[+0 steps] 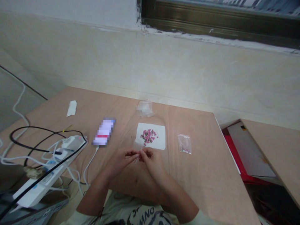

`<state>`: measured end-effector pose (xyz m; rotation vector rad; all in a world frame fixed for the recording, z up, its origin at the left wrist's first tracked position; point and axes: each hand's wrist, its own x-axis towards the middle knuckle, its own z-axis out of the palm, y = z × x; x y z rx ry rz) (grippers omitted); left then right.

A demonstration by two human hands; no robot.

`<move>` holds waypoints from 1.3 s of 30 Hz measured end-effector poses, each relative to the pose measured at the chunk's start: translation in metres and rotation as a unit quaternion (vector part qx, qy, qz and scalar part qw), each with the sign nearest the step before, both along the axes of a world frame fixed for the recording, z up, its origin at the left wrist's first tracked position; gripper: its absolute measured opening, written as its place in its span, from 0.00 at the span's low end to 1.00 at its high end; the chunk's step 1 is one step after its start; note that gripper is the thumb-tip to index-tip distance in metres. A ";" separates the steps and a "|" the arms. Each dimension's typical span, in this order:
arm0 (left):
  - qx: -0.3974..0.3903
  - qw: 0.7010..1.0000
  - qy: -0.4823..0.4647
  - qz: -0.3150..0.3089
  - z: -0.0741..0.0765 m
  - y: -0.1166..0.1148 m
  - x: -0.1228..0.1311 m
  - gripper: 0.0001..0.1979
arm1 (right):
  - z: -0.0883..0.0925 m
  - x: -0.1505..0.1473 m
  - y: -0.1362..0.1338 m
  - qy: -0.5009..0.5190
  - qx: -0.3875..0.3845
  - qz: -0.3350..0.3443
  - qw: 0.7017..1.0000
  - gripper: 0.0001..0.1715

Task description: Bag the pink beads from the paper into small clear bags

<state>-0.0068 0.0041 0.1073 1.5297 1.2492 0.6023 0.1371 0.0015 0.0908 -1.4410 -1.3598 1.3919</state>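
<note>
Power strip [48, 173] at 9 o'clock from hands; phone [104, 132] at 11. Left hand [120, 161], right hand [151, 161] half-closed, fingertips pinched together, meeting; anything held too small to tell. Pink beads [148, 137] on white paper [161, 137] at 12; clear bag [184, 143] at 2.

Single head view, looking forward and down across wooden table [201, 156] toward wall [187, 68]; seemingly fairly close.
</note>
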 end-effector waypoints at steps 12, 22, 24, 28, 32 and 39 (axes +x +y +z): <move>-0.016 0.999 -0.003 0.040 -0.001 -0.001 0.001 0.09 | 0.004 -0.002 -0.002 0.091 -0.073 -0.024 0.993 0.11; 0.014 0.999 0.018 0.041 -0.005 -0.005 0.007 0.08 | 0.002 -0.007 -0.002 0.121 -0.103 -0.036 0.987 0.11; 0.022 0.998 0.030 0.044 -0.005 -0.005 0.007 0.07 | 0.001 -0.006 -0.003 0.106 -0.098 -0.029 0.989 0.10; 0.054 0.985 0.123 0.112 -0.002 -0.003 0.001 0.04 | -0.003 -0.003 -0.002 0.030 -0.069 -0.048 0.996 0.08; 0.094 0.963 0.220 0.127 0.005 -0.001 -0.004 0.03 | -0.009 -0.005 -0.002 -0.025 -0.040 -0.046 0.998 0.07; 0.195 0.970 0.144 -0.021 0.003 0.002 -0.006 0.24 | -0.002 -0.011 0.002 -0.035 0.021 0.009 0.999 0.05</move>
